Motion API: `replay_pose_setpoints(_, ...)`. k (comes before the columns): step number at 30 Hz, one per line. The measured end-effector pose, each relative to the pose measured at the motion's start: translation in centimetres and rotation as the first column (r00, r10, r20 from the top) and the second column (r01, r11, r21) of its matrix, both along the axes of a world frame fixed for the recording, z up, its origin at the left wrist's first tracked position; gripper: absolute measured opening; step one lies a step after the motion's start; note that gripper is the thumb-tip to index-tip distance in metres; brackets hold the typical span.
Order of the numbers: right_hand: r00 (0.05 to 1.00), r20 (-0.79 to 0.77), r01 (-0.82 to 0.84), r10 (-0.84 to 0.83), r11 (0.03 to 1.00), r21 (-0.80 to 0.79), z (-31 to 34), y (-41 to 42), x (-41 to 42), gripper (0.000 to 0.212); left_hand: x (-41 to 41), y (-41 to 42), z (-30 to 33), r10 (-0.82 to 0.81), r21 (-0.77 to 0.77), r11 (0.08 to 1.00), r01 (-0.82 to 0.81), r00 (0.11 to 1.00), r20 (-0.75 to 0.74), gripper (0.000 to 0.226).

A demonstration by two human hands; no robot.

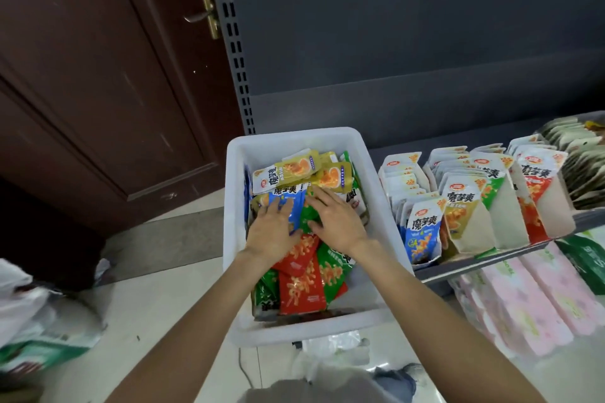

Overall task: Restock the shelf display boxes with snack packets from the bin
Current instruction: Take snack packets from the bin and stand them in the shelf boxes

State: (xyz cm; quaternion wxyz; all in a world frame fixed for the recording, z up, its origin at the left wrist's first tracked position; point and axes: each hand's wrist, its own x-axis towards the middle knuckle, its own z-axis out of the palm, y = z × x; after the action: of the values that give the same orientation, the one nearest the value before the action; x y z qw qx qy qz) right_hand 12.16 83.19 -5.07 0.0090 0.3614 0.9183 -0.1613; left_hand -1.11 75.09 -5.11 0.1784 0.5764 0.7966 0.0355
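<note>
Fingers of the left hand [273, 226] lie spread and fairly straight on a blue packet [292, 206] in the middle of the frame, pressing rather than curling round it. The fingers of the right hand [334, 219] are also extended, with the thumb tucked toward a green packet [309, 217]; I cannot tell whether anything is actually pinched there. Both hands are down inside the white bin [235, 239], which fills the centre of the frame and sits just left of the shelf [491, 258].

This looks like the sorting and picking step: the hands are sifting the loose packets to gather 1 flavour before carrying it over. The next move calls for closing on a small bunch of matching packets, lifting them clear of the bin's rim, and sliding them upright into the display box of the same colour at centre right.

Counts, as far as visible: 2 hands, 1 bin, and 4 white display boxes [471, 206] in a row on the shelf, fronted by blue, yellow, green and red packets. In the bin, about 3 yellow packets [304, 170] lie at the top, at least 2 red packets [302, 285] and some 3 green ones sit lower down, and the blue ones are too overlapped to count.
</note>
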Motion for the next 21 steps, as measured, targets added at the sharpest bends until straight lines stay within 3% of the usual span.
replay_pose_setpoints(5, 0.921, -0.260, 0.233, -0.291, 0.945, -0.230, 1.3, -0.8, 0.4, 0.037, 0.0, -1.7, 0.6, -0.011, 0.107, 0.994, -0.015, 0.970, 0.242, 0.074)
replay_pose_setpoints(8, 0.827, -0.266, 0.353, -0.495, 0.825, -0.441, 1.5, -1.8, 0.6, 0.046, 1.1, -2.6, 1.6, 0.049, 0.133, 0.986, -0.100, 0.939, 0.341, 0.082)
replay_pose_setpoints(11, 0.663, -0.319, 0.380, -0.677, 0.672, -0.635, 1.8, -2.9, 1.2, 0.050, 2.3, -3.5, 2.9, 0.055, 0.139, 0.981, -0.134, 0.885, 0.462, 0.094)
replay_pose_setpoints(14, 0.607, -0.411, 0.365, -0.681, 0.697, -0.617, 3.3, -3.6, 2.9, 0.042, 3.2, -4.1, 4.6, 0.083, 0.151, 0.949, -0.277, 0.681, 0.728, 0.089)
replay_pose_setpoints(17, 0.509, -0.565, 0.197, -0.650, 0.726, -0.659, 6.2, -4.6, 5.6, 0.038, 3.9, -3.8, 6.7, 0.079, 0.128, 0.893, -0.431, 0.429, 0.900, 0.052)
replay_pose_setpoints(19, 0.461, -0.634, 0.155, -0.622, 0.759, -0.632, 7.9, -5.2, 7.8, 0.036, 4.9, -3.1, 8.0, -0.028, 0.180, 0.914, -0.365, 0.385, 0.923, 0.031)
replay_pose_setpoints(21, 0.446, -0.697, 0.205, -0.561, 0.823, -0.530, 9.0, -5.4, 10.2, 0.033, 6.7, -2.2, 9.0, -0.179, 0.335, 0.901, -0.276, 0.466, 0.867, 0.024)
